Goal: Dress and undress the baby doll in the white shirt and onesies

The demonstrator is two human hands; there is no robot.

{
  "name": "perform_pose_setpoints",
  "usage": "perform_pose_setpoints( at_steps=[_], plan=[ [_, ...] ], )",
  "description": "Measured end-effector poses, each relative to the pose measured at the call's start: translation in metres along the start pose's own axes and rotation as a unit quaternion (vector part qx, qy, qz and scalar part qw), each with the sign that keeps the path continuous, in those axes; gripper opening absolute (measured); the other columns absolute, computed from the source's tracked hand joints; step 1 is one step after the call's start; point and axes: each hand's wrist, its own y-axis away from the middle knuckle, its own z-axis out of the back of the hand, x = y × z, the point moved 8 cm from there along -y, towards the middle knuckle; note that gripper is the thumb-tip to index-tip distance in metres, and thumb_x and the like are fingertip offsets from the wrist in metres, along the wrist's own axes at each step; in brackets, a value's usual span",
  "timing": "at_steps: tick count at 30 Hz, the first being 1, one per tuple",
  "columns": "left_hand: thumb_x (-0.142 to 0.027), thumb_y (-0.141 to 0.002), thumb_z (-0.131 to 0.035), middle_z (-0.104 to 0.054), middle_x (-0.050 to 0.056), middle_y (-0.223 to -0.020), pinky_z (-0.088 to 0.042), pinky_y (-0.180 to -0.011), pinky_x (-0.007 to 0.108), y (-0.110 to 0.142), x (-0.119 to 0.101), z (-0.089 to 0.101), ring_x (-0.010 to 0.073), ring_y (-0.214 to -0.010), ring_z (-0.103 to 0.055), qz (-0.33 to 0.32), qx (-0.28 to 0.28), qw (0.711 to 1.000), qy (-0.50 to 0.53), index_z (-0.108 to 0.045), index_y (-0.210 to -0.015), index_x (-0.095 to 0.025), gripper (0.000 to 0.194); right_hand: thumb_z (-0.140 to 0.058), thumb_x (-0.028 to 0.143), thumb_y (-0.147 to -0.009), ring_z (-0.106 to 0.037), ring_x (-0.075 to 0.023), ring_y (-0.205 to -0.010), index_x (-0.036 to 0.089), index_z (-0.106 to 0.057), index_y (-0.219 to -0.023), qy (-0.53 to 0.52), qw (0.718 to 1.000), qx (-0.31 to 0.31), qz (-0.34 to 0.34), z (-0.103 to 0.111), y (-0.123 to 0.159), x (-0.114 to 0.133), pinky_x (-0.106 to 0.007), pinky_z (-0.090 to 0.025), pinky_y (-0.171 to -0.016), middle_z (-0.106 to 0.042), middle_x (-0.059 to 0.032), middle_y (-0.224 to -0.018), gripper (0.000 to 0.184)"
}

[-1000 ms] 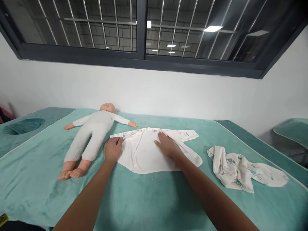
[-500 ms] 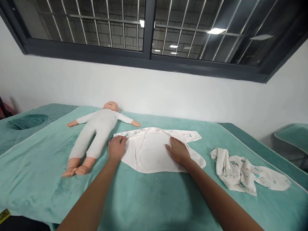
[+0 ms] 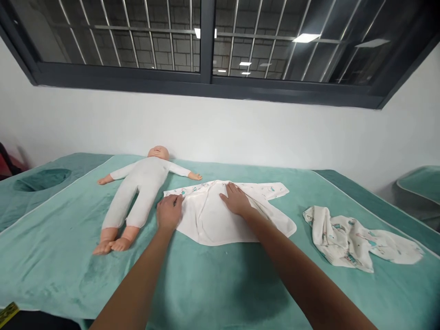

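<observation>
A white baby shirt with printed sleeves lies spread and opened on a green cloth, its plain inner side up. My left hand is at the shirt's left side, fingers curled on the fabric below the left sleeve; the fingertips are partly hidden. Flat on the shirt's upper middle, near the neckline, rests my right hand, fingers stretched out. To the left a baby doll in a white body lies on its back, head toward the wall, one arm reaching close to the shirt.
A crumpled printed baby garment lies to the right. The green cloth covers the bed, which meets a white wall below a barred window. A yellow-marked object shows at the lower left corner.
My right hand has slid left and up across the shirt, from its right side to near the neckline. My left hand stays at the shirt's left side. The view has shifted slightly.
</observation>
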Motion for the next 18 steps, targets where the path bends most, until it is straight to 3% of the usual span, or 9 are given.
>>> perform_pose_setpoints(
  at_steps=[4, 10, 18],
  plan=[
    [-0.039, -0.091, -0.039, -0.072, 0.005, -0.094, -0.042, -0.080, 0.032, -0.001, -0.001, 0.000, 0.0218, -0.092, -0.062, 0.002, -0.003, 1.000, -0.002, -0.069, -0.082, -0.021, 0.036, -0.017, 0.057, -0.096, -0.015, -0.0252, -0.146, 0.002, -0.025, -0.149, -0.009, 1.000, -0.001, 0.002, -0.006, -0.014, 0.013, -0.039, -0.015, -0.117, -0.020, -0.0162, -0.157, 0.076],
    [-0.038, -0.091, -0.041, -0.072, 0.006, -0.094, -0.042, -0.079, 0.032, 0.000, -0.002, 0.000, 0.0222, -0.092, -0.062, 0.005, -0.005, 1.000, -0.008, -0.069, -0.082, -0.021, 0.034, -0.020, 0.053, -0.097, -0.016, -0.0266, -0.146, 0.000, -0.027, -0.148, -0.017, 1.000, -0.013, 0.018, -0.002, -0.006, 0.030, -0.040, -0.015, -0.116, -0.021, -0.0184, -0.156, 0.074],
    [-0.038, -0.091, -0.040, -0.072, 0.006, -0.099, -0.042, -0.079, 0.032, 0.001, -0.004, 0.001, 0.0222, -0.093, -0.062, 0.004, -0.002, 1.000, -0.019, -0.070, -0.086, -0.022, 0.034, -0.034, 0.043, -0.096, -0.022, -0.0250, -0.144, 0.004, -0.033, -0.146, -0.036, 0.992, -0.037, 0.116, 0.004, 0.015, 0.085, -0.040, -0.018, -0.116, -0.028, -0.0168, -0.154, 0.064]
  ],
)
